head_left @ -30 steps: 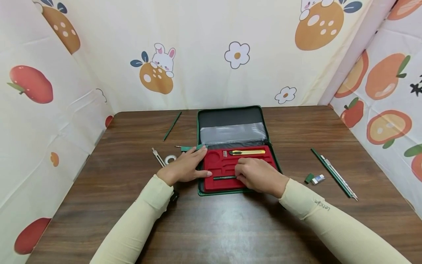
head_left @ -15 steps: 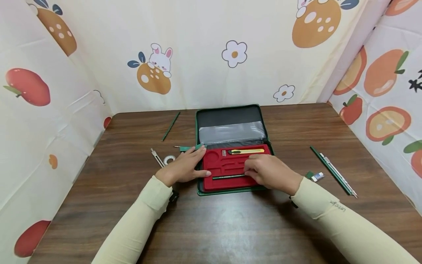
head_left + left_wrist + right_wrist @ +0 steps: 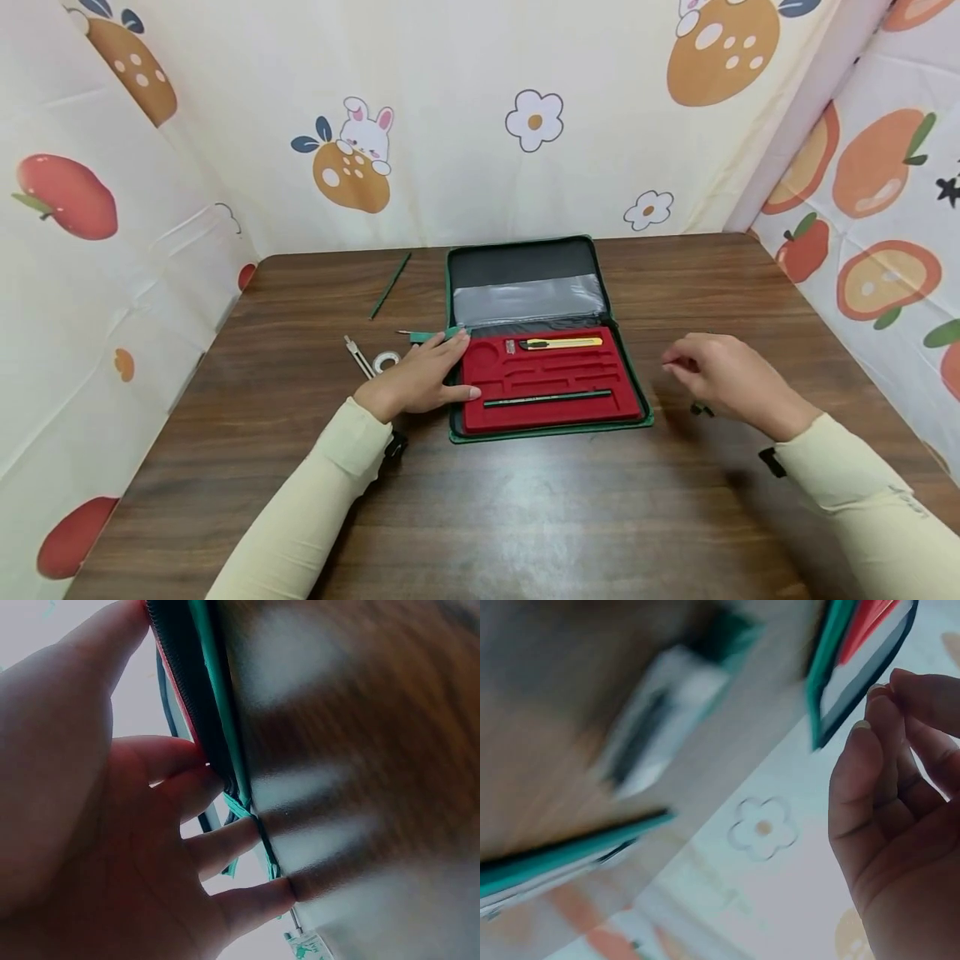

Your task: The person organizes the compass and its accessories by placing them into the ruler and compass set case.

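A green zip case lies unfolded, its dark lid [image 3: 525, 265] towards the wall and its red moulded tray [image 3: 555, 417] nearer me. A dark green pencil [image 3: 547, 398] sits in the tray's front slot; a yellow utility knife [image 3: 573, 342] and a tiny clear piece [image 3: 510, 346] lie at the back. My left hand [image 3: 420, 375] rests on the case's left edge with fingers spread. Right of the case, my right hand [image 3: 731, 379] hovers with loosely bent fingers, nothing visible in them. Below it the right wrist view has a blurred eraser [image 3: 664, 720] beside a green block [image 3: 731, 637].
Left of the case lie a green pencil [image 3: 390, 286], a metal compass [image 3: 360, 358], a white ring [image 3: 386, 361] and a green item [image 3: 435, 336] partly under my fingers. Another green pencil [image 3: 577, 851] with a silver tool shows in the right wrist view. A patterned curtain [image 3: 450, 167] stands behind.
My right hand has left the pencil in the tray's front slot and moved right, off the case, above the eraser area. My left hand stays at the case's left edge.
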A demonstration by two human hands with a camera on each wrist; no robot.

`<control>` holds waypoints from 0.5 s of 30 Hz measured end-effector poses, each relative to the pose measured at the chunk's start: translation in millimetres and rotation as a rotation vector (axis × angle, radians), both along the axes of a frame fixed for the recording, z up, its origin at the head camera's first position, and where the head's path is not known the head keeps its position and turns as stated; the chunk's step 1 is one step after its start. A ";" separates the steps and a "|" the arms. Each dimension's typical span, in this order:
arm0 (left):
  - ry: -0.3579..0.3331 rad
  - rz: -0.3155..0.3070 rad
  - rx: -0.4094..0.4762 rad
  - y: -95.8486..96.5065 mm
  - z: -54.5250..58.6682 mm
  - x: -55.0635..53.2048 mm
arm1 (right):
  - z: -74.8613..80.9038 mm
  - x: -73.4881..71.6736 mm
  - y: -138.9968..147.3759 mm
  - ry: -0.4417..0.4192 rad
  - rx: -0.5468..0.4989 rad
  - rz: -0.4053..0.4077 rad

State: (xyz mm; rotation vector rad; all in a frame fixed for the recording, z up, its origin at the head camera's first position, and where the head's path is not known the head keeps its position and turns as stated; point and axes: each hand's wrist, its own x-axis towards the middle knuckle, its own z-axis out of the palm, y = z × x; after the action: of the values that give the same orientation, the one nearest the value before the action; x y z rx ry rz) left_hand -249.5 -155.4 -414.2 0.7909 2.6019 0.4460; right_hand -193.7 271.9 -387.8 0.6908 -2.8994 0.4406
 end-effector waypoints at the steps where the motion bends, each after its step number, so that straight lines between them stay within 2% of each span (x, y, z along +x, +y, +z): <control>1: 0.001 0.002 -0.001 -0.2 -0.2 -0.3 | -0.7 1.3 6.8 -0.005 -0.001 -0.014; 10: -0.004 -0.013 0.006 0.5 -1.3 0.3 | -7.3 17.7 53.0 -0.105 0.022 -0.171; 15: 0.002 -0.018 0.006 1.5 1.8 0.6 | -12.4 21.1 73.3 -0.132 0.028 -0.225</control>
State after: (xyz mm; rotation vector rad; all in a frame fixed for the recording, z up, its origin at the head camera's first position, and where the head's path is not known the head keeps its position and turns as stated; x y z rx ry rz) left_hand -248.9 -153.9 -412.5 0.8169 2.5946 0.4481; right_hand -172.6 345.1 -400.2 0.3431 -3.0648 0.4336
